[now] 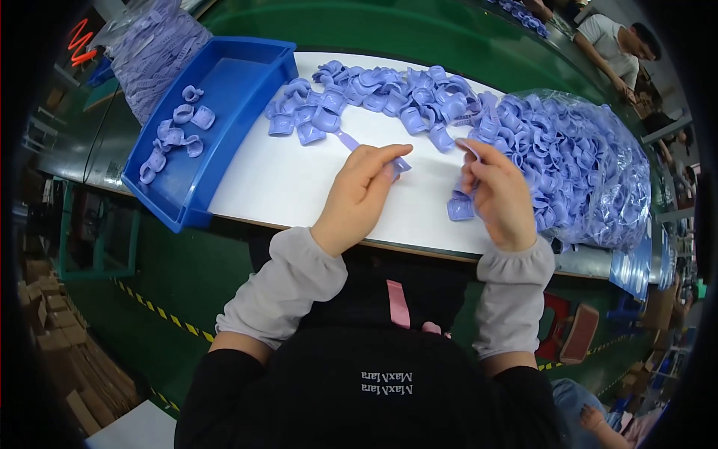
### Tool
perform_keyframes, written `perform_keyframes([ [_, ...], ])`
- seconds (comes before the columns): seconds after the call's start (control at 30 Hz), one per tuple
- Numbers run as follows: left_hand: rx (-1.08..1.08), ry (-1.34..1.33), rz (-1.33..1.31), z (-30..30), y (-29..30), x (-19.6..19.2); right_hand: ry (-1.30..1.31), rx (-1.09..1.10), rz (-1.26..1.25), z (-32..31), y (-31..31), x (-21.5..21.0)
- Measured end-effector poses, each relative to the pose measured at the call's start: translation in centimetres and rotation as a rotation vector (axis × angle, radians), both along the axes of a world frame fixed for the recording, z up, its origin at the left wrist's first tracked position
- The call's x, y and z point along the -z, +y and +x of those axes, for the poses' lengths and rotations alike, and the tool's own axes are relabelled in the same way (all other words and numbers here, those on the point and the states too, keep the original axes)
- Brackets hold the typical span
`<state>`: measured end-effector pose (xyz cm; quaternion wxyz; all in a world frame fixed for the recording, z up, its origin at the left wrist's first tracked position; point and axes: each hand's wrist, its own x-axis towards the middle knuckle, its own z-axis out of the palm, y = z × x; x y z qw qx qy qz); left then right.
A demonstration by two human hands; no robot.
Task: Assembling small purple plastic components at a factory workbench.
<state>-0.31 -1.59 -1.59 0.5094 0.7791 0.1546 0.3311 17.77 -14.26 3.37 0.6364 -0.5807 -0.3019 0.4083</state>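
Observation:
My left hand [360, 193] is above the white work surface [292, 179], fingers closed on a lavender plastic strap piece [402, 166] whose flat end sticks out past the thumb and index finger. A thin lavender strip [348, 140] shows just beyond the knuckles; whether it belongs to the same piece I cannot tell. Level with it on the right, my right hand [502, 198] pinches a thin lavender strap piece [469, 150] between thumb and index finger. Below those fingertips, a curved lavender piece [461, 208] is partly covered by the hand. Loose curved lavender pieces [389, 90] lie heaped beyond both hands.
At the left a blue tray [224, 135] holds several curled lavender pieces [172, 135]. Behind it stands a clear bag of flat lavender straps [161, 60]. A large open plastic bag [624, 179] full of curved pieces lies at right. Another person [609, 49] is at the far right.

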Motion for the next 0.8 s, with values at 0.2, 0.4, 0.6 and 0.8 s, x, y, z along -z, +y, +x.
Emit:
perform_keyframes([
  [0.2, -0.130, 0.007, -0.071, 0.2, -1.1, -1.1, 0.406, -0.121, 0.165, -4.0, -1.2, 1.3],
  [0.4, 0.175, 0.105, -0.218, -0.3, -1.1, -3.1, -0.081, -0.036, 0.199, -5.7, -0.9, 2.2],
  [0.6, 0.124, -0.081, -0.617, -0.1, -1.5, -2.3, -0.162, 0.002, 0.167, -7.1, -1.0, 2.1],
  [0.8, 0.186, -0.014, -0.699, -0.7, -2.0, -2.4, 0.279, 0.063, 0.107, -7.5, -1.1, 2.5],
])
